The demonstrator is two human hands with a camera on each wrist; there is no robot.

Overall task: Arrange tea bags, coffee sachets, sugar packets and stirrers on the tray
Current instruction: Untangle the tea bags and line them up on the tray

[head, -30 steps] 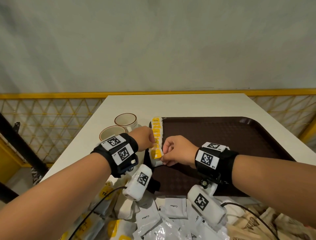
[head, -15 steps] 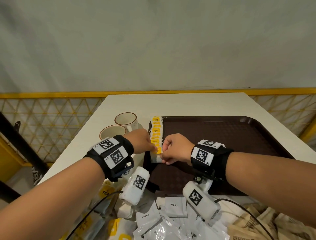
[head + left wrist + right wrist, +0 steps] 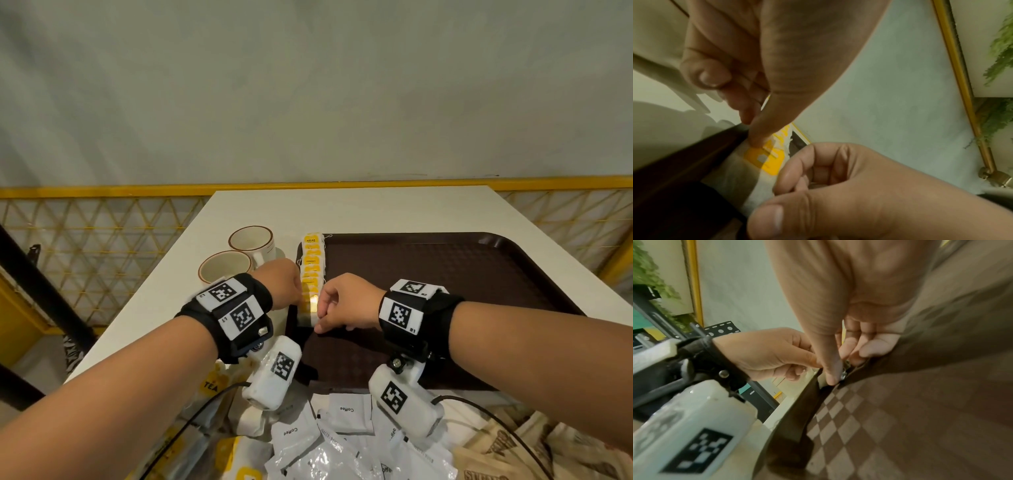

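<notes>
head view: both hands meet at the tray's [image 3: 479,274] left edge
left hand [image 3: 279,284]: pinching the nearest tea bag [image 3: 764,160]
right hand [image 3: 346,303]: curled, pinching the same tea bag
tea bag row [image 3: 312,263]: along the tray's left edge

Both hands [image 3: 308,299] have closed in on the nearest tea bag [image 3: 308,317] (slightly).

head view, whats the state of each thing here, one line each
tray: flat on the table, mostly bare
tea bags: overlapping row along the tray's left edge
nearest tea bag: held down at the row's near end
left hand: fingers on the nearest tea bag
right hand: fingers curled, pinching that bag
two cups: upright, left of the tray
coffee sachets: loose pile, off the tray
</notes>
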